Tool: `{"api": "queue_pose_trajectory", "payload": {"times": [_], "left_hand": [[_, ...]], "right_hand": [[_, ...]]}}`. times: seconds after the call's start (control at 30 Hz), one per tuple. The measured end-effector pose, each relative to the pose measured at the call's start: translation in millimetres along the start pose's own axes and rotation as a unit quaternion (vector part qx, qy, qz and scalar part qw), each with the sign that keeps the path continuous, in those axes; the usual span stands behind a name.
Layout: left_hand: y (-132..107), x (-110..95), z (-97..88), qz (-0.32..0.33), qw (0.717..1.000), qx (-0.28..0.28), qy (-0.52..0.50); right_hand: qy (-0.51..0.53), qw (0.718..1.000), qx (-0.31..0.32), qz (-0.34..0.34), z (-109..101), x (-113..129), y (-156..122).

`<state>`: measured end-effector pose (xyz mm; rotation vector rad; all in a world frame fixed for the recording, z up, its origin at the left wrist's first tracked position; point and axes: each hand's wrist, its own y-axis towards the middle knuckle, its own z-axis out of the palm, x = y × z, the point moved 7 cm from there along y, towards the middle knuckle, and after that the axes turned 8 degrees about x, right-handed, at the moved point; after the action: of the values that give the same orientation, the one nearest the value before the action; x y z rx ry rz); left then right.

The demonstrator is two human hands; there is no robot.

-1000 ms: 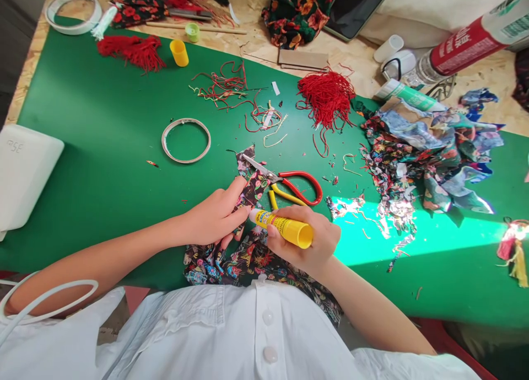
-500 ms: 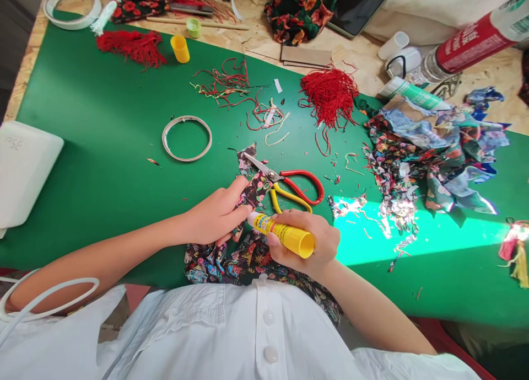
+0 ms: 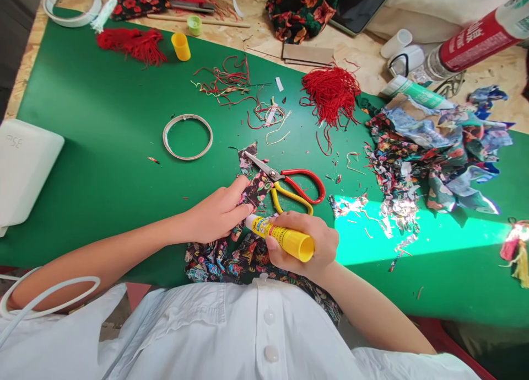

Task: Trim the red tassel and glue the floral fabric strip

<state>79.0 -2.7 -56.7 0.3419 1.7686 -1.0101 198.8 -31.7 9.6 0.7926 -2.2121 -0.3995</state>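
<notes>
My right hand (image 3: 308, 242) is wrapped round a yellow glue stick (image 3: 283, 237), its uncapped white end pointing left at the fabric. With fingers and thumb, my left hand (image 3: 221, 212) grips a strip of dark floral fabric (image 3: 259, 188). The glue stick's tip meets the strip's lower part beside my left fingers; exact contact is hidden. Just beyond lie scissors (image 3: 273, 175) with one red and one yellow handle, blades on a small fabric scrap (image 3: 248, 155). More dark floral fabric (image 3: 215, 263) is bunched beneath my hands against the table edge.
On the green mat (image 3: 103, 148) lie a cardboard ring (image 3: 164, 139), a yellow cap (image 3: 181, 47), loose threads (image 3: 231, 82) and a red thread bundle (image 3: 330, 93). Fabric scraps (image 3: 413, 143) pile at right. A white box (image 3: 27, 173) stands left; a red-labelled bottle (image 3: 475, 41) lies far right.
The glue stick's tip has shifted slightly left along the fabric strip, with my right hand moving with it. My left hand keeps its grip in nearly the same place.
</notes>
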Motion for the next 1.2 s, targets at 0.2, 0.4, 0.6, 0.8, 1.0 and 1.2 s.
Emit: {"api": "queue_pose_trajectory", "payload": {"times": [0.2, 0.4, 0.6, 0.8, 1.0, 1.2], "left_hand": [[-1.1, -0.7, -0.4, -0.015, 1.000, -0.005, -0.001], [-1.7, -1.5, -0.3, -0.025, 1.000, -0.004, -0.005], [-2.1, -2.4, -0.2, -0.026, 1.000, -0.008, -0.015], [-2.1, -1.6, -1.2, -0.019, 0.999, -0.015, -0.026], [-2.0, 1.0, -0.5, 0.000, 0.996, -0.034, -0.084], [-0.3, 1.7, -0.1, 0.023, 0.997, -0.037, -0.063]], "right_hand": [[-0.004, 1.000, 0.004, 0.006, 1.5, 2.6, -1.2], [0.013, 1.000, 0.007, 0.009, 3.0, 3.0, -1.6], [0.021, 1.000, 0.008, 0.011, 4.2, 4.3, -4.4], [0.031, 0.999, 0.005, 0.008, 4.5, 6.2, -6.4], [0.029, 1.000, 0.007, -0.002, 2.5, 7.1, -4.1], [0.013, 1.000, 0.006, 0.006, -0.6, 4.8, -2.5]]}}
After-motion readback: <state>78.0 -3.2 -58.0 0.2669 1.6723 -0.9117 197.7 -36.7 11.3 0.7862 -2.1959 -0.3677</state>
